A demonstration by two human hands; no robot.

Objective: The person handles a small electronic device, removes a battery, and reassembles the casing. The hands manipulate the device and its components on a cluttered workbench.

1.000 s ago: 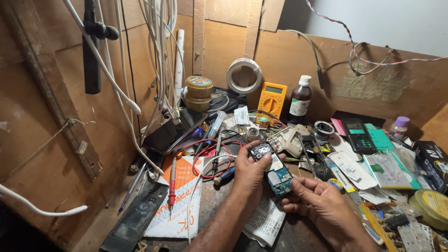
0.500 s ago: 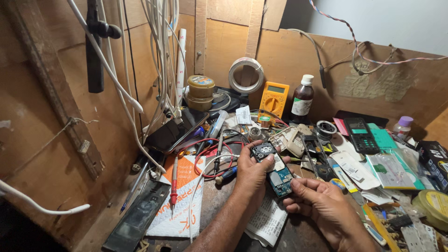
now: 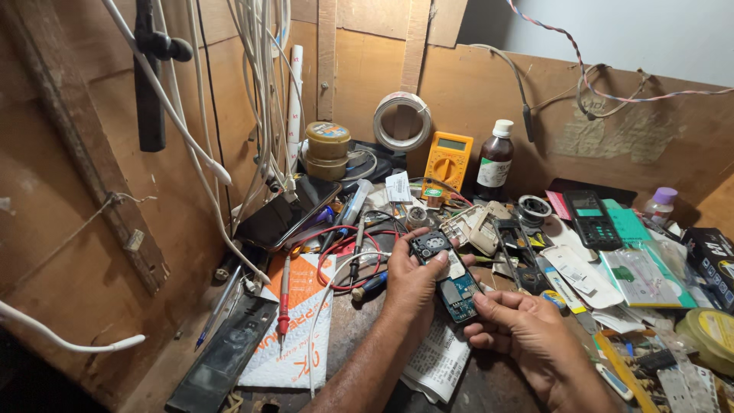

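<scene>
**Holding the little phone board**

We hold the opened phone board (image 3: 447, 277) just above the messy tabletop (image 3: 359, 329). Our left hand (image 3: 413, 279) has its fingers clamped round the top; our right hand (image 3: 520, 329) pinches the bottom end. We should hold it gently by the edges, and keep it steady.

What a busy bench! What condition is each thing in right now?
Phone circuit board: bare, uncased, held in both hands.
Left hand: gripping board's top.
Right hand: pinching board's lower end.
Yellow multimeter: leaning upright, screen blank.
Brown bottle: capped, upright.
Wire coil: hung on wall.
</scene>
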